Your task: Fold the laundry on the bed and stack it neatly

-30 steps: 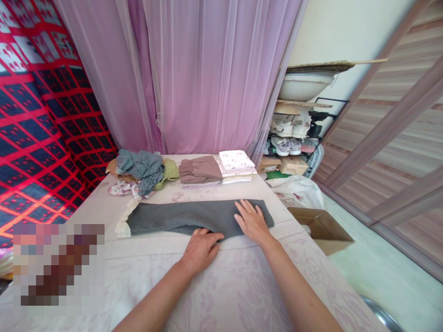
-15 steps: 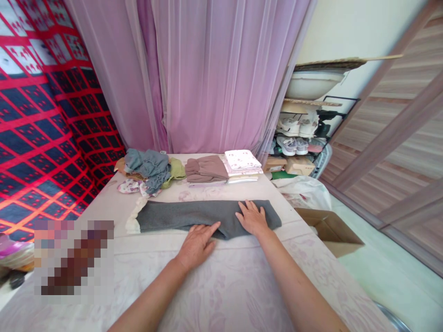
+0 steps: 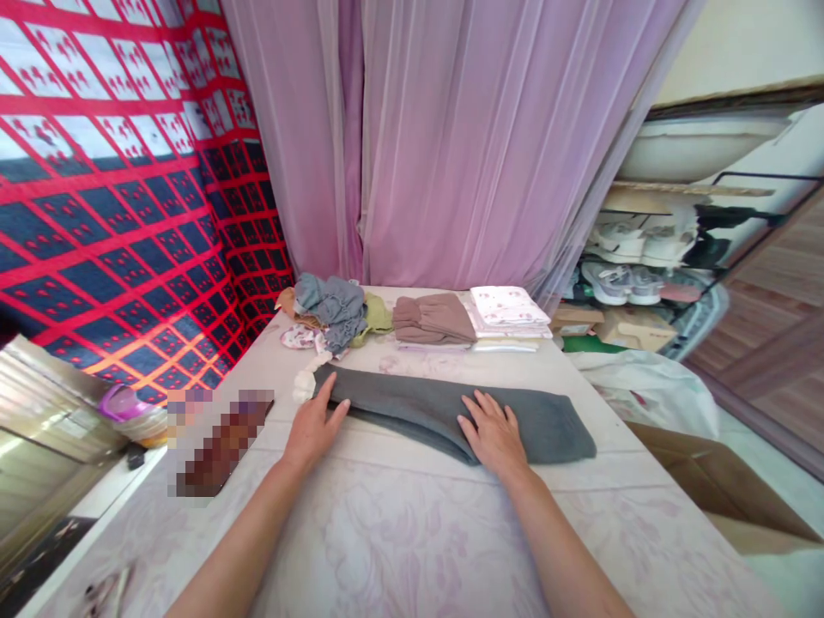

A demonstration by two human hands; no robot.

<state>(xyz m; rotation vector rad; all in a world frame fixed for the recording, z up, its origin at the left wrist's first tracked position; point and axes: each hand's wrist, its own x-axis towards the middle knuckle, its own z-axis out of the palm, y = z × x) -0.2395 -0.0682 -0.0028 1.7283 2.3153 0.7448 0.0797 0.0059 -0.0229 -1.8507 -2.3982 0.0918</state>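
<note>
A long grey folded garment [image 3: 418, 403] with a white ruffled cuff at its left end lies across the pale floral-covered table [image 3: 412, 532]. My left hand [image 3: 312, 425] rests flat near the garment's left end, its fingers over the grey edge by the cuff. My right hand [image 3: 493, 429] lies flat, fingers spread, on the garment right of its middle. Neither hand grips anything.
At the table's far edge sit a loose heap of blue-grey and green clothes [image 3: 331, 309], a folded brown garment [image 3: 431, 319] and a folded white printed stack [image 3: 508, 309]. Pink curtains hang behind. A shoe rack [image 3: 644, 249] and an open cardboard box [image 3: 721, 493] stand on the right.
My left hand has slid left along the garment from its middle to the cuff end. The right hand stays pressed on the cloth. The view has turned left.
</note>
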